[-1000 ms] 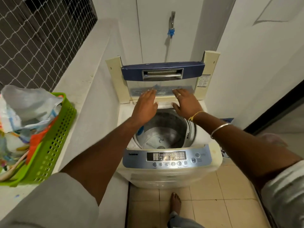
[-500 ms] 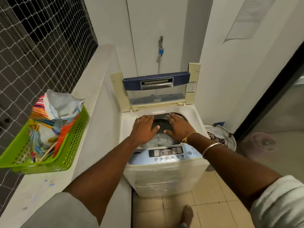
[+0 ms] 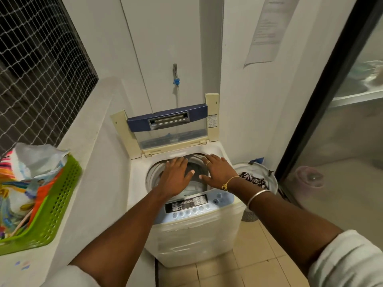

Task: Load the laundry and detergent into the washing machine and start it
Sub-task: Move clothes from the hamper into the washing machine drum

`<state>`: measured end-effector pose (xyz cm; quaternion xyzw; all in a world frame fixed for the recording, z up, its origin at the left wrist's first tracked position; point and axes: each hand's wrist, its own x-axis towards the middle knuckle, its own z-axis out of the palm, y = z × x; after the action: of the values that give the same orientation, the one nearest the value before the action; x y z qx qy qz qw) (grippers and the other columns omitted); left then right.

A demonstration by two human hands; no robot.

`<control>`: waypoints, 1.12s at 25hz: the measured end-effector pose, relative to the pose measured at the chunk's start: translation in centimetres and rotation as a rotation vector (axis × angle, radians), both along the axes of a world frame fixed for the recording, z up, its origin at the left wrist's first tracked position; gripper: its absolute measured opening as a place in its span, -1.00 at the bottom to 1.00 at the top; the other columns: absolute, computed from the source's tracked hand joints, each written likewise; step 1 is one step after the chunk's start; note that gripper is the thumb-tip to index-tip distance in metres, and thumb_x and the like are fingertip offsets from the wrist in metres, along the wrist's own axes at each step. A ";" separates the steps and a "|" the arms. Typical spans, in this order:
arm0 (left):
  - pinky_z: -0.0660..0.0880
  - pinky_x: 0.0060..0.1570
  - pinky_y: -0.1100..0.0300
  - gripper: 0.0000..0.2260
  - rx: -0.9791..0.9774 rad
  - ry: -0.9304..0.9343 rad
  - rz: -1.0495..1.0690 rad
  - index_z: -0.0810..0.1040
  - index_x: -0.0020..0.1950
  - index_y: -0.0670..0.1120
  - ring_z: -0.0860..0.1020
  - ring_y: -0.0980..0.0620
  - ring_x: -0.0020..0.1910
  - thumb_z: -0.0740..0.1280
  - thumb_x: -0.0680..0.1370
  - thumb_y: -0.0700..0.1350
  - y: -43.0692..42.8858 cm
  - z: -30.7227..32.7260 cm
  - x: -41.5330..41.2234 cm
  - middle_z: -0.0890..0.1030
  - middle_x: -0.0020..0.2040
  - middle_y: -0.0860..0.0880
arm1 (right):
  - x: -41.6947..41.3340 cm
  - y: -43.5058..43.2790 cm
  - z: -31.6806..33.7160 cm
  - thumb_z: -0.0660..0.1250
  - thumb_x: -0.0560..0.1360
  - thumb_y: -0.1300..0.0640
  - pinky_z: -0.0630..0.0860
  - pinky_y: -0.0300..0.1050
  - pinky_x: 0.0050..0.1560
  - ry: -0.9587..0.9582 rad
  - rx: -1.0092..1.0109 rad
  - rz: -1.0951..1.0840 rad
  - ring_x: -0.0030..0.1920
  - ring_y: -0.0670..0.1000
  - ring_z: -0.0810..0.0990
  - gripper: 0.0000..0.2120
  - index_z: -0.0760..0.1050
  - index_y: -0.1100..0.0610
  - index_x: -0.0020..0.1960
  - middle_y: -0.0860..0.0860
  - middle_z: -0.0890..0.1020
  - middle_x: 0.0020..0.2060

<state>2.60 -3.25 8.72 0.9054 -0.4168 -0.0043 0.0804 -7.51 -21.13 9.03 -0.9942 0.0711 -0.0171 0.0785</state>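
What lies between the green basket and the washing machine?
In the head view, only the white ledge lies between the green basket and the washing machine; nothing stands on that stretch.

Cream washer with navy and pale-blue trim, bright laundry beside it.

The washing machine (image 3: 186, 241) is cream-white; its lid (image 3: 167, 120) carries a navy band, and the control panel (image 3: 219, 200) is pale blue with a black display. The basket (image 3: 54, 210) is lime green, dotted with holes, and holds cloth (image 3: 10, 175) striped in pink, orange, blue and white. The hamper (image 3: 243, 168) is white, with black-and-white patterned fabric (image 3: 251, 178) inside. The floor tiles (image 3: 255, 264) are beige, and the window netting (image 3: 31, 59) is white diamonds on dark.
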 end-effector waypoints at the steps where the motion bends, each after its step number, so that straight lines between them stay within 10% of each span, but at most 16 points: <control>1: 0.13 0.50 -0.10 -0.44 -0.005 -0.008 -0.012 0.24 0.54 -0.11 0.19 -0.12 0.53 0.03 0.65 0.19 -1.3 0.2 -0.5 0.28 0.54 -0.11 | -0.6 -1.0 0.1 0.21 0.53 -0.24 0.21 0.17 0.48 0.000 0.002 -0.003 0.53 0.16 0.18 -0.27 0.14 0.10 0.56 0.12 0.23 0.54; 17: 0.18 0.50 -0.01 -0.54 -0.124 0.150 -0.082 0.27 0.53 -0.11 0.23 -0.11 0.52 0.05 0.68 0.08 -26.7 -0.9 -11.3 0.29 0.53 -0.13 | -10.4 -25.7 -0.7 0.22 0.61 -0.07 0.21 0.09 0.50 0.020 0.049 -0.037 0.51 0.18 0.21 -0.37 0.12 0.13 0.58 0.14 0.23 0.54; 28: 0.24 0.47 -0.01 -0.59 -0.108 0.320 -0.024 0.27 0.53 -0.13 0.28 -0.15 0.49 0.09 0.69 -0.04 -40.9 -11.2 -3.4 0.28 0.53 -0.16 | -2.9 -38.5 -9.8 0.28 0.60 0.03 0.24 0.06 0.47 0.176 0.221 -0.118 0.50 0.18 0.25 -0.36 0.11 0.13 0.58 0.12 0.24 0.53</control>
<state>-0.78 -44.14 -2.47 0.8824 -0.4092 -0.1269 0.1942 -10.38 -59.64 -0.80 -0.9713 0.1372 0.0736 0.1799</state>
